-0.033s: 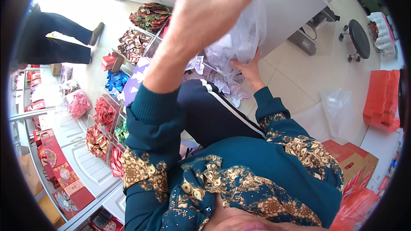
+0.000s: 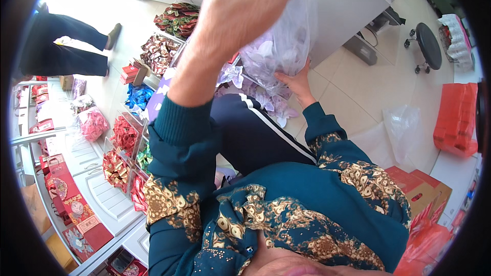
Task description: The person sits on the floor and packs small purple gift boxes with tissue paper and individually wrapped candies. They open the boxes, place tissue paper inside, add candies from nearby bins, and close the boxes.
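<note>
A black wheeled stool point(image 2: 427, 46) stands on the pale tiled floor point(image 2: 353, 89) at 2 o'clock, with a red package point(image 2: 455, 120) at 3 o'clock and a clear plastic bag point(image 2: 401, 130) lying nearer the center. At 4 o'clock, a cardboard box point(image 2: 432, 194) sits just above a red plastic bag point(image 2: 424, 248). Red gift boxes point(image 2: 76, 207) line a shelf at 8 o'clock; a bag of pink packets point(image 2: 93, 124) rests at 9. A bystander in dark trousers point(image 2: 76, 60) stands at 10 o'clock.
</note>
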A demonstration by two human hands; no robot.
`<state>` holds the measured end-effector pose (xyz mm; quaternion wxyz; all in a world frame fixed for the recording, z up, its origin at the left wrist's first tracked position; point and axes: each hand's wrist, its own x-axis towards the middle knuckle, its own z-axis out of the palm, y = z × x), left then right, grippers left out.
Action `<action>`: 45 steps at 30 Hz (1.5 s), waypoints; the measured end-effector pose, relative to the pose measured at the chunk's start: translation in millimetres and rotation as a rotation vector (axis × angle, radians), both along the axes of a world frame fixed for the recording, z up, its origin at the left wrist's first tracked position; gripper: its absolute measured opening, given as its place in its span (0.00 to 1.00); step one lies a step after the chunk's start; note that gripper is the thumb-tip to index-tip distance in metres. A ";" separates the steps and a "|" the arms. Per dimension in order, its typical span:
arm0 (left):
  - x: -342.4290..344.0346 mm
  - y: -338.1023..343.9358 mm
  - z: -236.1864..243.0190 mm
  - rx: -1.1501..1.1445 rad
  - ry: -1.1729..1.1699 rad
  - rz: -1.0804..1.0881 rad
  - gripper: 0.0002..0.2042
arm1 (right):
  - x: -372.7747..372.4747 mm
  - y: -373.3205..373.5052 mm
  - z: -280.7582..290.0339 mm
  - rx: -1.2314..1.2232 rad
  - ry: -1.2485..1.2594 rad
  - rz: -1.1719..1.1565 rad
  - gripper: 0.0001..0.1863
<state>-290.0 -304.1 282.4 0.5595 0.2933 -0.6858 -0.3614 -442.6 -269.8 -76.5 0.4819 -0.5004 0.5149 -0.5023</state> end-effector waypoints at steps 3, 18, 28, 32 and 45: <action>1.8 -9.8 6.6 0.149 -0.125 -0.017 0.12 | -0.1 4.0 -0.4 0.135 0.048 -0.083 0.69; -4.3 0.4 32.6 0.228 0.020 -0.414 0.10 | 5.4 12.9 27.7 0.134 0.172 -0.209 0.60; 23.6 16.7 31.2 -0.046 -0.251 -0.024 0.09 | -11.6 0.7 107.0 -0.354 0.346 -0.143 0.58; 44.2 20.5 13.5 -0.221 -0.314 0.093 0.12 | -7.0 -29.3 75.9 -0.078 0.165 -0.132 0.36; 105.3 -15.5 -225.4 0.356 -0.534 0.337 0.56 | -66.2 2.2 4.3 0.358 -0.882 -0.405 0.09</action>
